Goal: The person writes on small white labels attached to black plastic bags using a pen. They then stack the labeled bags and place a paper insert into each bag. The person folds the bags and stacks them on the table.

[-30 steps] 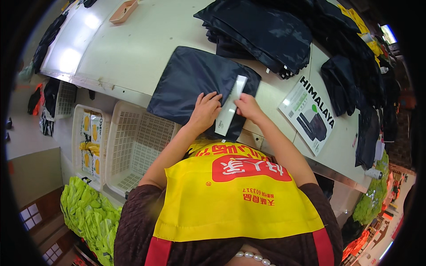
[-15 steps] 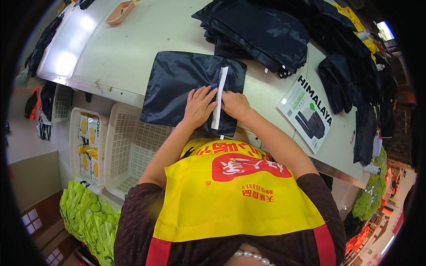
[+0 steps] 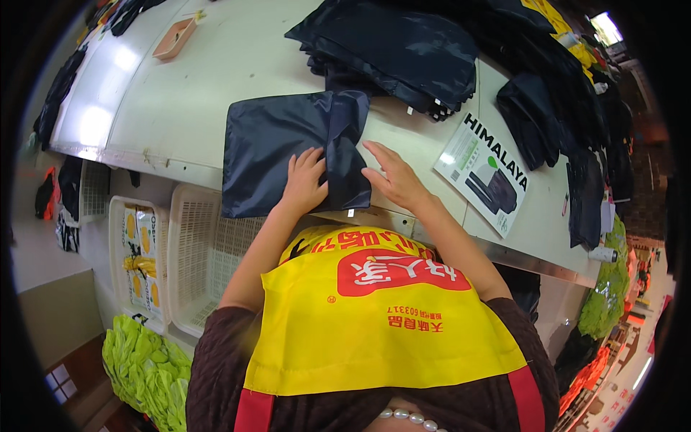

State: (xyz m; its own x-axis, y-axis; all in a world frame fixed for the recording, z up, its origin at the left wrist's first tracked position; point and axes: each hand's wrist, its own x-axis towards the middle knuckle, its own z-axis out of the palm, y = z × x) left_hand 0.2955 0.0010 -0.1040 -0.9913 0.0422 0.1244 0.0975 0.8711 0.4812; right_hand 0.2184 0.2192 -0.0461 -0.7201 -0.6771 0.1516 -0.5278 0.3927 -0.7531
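A flat, folded piece of shiny navy fabric [image 3: 270,147] lies on the table in front of me. A narrower folded flap runs down its right side, and a small white tag [image 3: 350,213] sticks out at its near edge. My left hand [image 3: 306,180] rests on the fabric beside the flap, its fingers stretched out. At the right edge of the fabric, my right hand [image 3: 394,176] is open with fingers apart and holds nothing. Behind the fabric lies a stack of similar navy folded pieces [image 3: 389,54].
A printed white package insert [image 3: 484,174] lies to the right, near crumpled dark fabric [image 3: 533,119]. An orange tray [image 3: 174,39] sits far left on the table. Below the table's edge stand white plastic baskets [image 3: 191,252], with bright green fabric [image 3: 147,374] nearby.
The long white paper strip that lay across the fabric's right part no longer shows; the flap lies there. My right hand has let go and opened at the right edge. The view has shifted slightly.
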